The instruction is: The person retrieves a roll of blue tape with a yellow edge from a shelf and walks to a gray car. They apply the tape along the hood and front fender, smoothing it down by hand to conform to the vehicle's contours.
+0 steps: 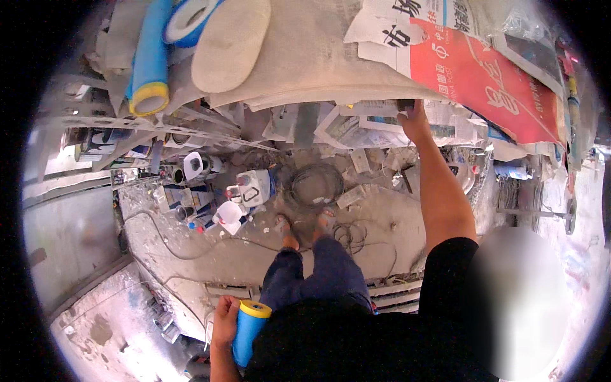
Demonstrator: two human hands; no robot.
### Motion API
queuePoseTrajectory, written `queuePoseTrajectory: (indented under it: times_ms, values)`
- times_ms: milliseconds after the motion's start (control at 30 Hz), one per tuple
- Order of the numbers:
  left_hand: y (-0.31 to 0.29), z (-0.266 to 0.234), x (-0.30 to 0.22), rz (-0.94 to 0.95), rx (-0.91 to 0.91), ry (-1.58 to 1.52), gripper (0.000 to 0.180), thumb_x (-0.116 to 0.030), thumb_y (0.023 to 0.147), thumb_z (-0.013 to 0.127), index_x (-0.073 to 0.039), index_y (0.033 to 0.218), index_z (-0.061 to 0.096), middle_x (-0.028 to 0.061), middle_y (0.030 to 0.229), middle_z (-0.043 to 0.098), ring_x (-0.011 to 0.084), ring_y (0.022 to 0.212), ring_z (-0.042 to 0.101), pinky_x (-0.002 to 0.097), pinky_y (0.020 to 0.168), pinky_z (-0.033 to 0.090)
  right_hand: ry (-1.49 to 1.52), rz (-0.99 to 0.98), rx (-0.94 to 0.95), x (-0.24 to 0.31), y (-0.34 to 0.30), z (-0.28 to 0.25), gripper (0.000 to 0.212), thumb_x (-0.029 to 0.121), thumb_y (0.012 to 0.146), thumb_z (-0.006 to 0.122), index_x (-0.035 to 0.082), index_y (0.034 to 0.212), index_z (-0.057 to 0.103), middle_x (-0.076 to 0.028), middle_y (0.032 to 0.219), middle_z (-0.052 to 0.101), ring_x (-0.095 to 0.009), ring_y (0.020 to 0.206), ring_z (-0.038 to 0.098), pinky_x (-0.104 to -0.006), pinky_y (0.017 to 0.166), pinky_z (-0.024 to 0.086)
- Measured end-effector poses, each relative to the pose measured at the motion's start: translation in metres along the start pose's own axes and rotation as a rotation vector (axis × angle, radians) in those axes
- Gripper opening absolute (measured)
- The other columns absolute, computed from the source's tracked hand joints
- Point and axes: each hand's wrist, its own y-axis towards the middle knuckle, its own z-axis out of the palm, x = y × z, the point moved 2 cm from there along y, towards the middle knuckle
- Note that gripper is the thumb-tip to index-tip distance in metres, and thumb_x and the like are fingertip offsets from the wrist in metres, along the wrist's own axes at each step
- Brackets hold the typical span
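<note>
My left hand (225, 321) is low at the left, beside my body. Its curled fingers grip a blue roll (249, 337) with a yellow core, which stands nearly upright against my dark shirt. Reaching far forward, my right hand (415, 123) is at the front edge of the covered bench (305, 70). Its fingers are bent around a small dark object (405, 104), partly hidden under that edge and too small to name. Papers (375, 118) lie below the edge near this hand.
On the bench are another blue roll (149, 57), a blue-and-white ring roll (189, 22), a beige oval board (230, 44) and red printed cardboard (487, 79). A coiled hose (313, 184), white containers (254, 189) and a trailing cable (175, 254) lie on the floor around my feet.
</note>
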Motion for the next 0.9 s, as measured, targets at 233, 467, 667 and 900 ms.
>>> queuePoseTrajectory:
  times_ms: [233, 467, 667, 900]
  values:
    - [-0.012, -0.008, 0.026, 0.039, -0.027, 0.008, 0.012, -0.018, 0.104, 0.057, -0.006, 0.103, 0.055, -0.0007, 0.091, 0.057, 0.0092, 0.086, 0.051, 0.0261, 0.08, 0.045, 0.166, 0.154, 0.158, 0.043, -0.017, -0.009, 0.101, -0.005, 0.078, 0.072, 0.002, 0.16, 0.013, -0.02, 0.125, 0.063, -0.031, 0.115, 0.063, -0.0401, 0.099, 0.053]
    - [-0.027, -0.015, 0.027, 0.096, -0.049, -0.085, 0.011, -0.018, 0.104, 0.057, -0.006, 0.103, 0.055, -0.0016, 0.094, 0.058, 0.0079, 0.087, 0.051, 0.0249, 0.079, 0.045, -0.003, 0.305, 0.332, 0.056, -0.065, 0.016, 0.099, 0.01, 0.083, 0.074, 0.01, 0.162, 0.015, -0.019, 0.135, 0.064, -0.038, 0.113, 0.067, -0.0445, 0.092, 0.054]
    - [-0.05, -0.046, 0.031, 0.13, -0.189, -0.13, 0.012, -0.018, 0.103, 0.058, -0.005, 0.104, 0.057, 0.0013, 0.096, 0.061, 0.0105, 0.09, 0.054, 0.027, 0.085, 0.046, -0.299, 0.177, 0.752, 0.082, -0.229, 0.123, 0.051, 0.032, 0.09, 0.064, 0.009, 0.135, 0.058, -0.015, 0.111, 0.07, -0.033, 0.096, 0.069, -0.0462, 0.084, 0.055]
    - [-0.06, -0.12, 0.084, 0.317, -0.265, -0.064, 0.021, -0.023, 0.103, 0.058, -0.002, 0.109, 0.06, 0.0069, 0.101, 0.064, 0.0168, 0.098, 0.058, 0.033, 0.091, 0.048, 0.098, 0.094, 1.31, 0.31, -0.371, 0.19, 0.061, 0.024, 0.092, 0.07, 0.005, 0.146, 0.05, -0.013, 0.125, 0.069, -0.022, 0.111, 0.067, -0.0357, 0.095, 0.052]
